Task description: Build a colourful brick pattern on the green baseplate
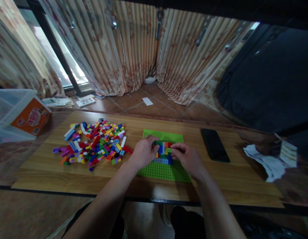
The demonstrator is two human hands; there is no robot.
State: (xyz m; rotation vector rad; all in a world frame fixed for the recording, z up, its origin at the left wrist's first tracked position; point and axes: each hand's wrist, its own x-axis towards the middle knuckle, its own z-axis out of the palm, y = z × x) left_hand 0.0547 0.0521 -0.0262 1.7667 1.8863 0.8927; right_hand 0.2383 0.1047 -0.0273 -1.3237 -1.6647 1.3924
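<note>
A green baseplate (166,171) lies on the wooden table (44,166) in front of me. On it stands a small build of coloured bricks (163,152), with blue, orange, yellow and green layers. My left hand (143,153) rests curled against the build's left side, fingers closed on its top edge. My right hand (187,157) is on the build's right side, fingertips pinched on a brick at the top right. Which brick each hand touches is too small to tell.
A heap of loose coloured bricks (94,141) spreads over the table's left half. A black phone (215,145) lies right of the baseplate. Crumpled white paper (268,164) sits at the far right. A clear plastic bin (14,114) stands at far left. Curtains hang behind.
</note>
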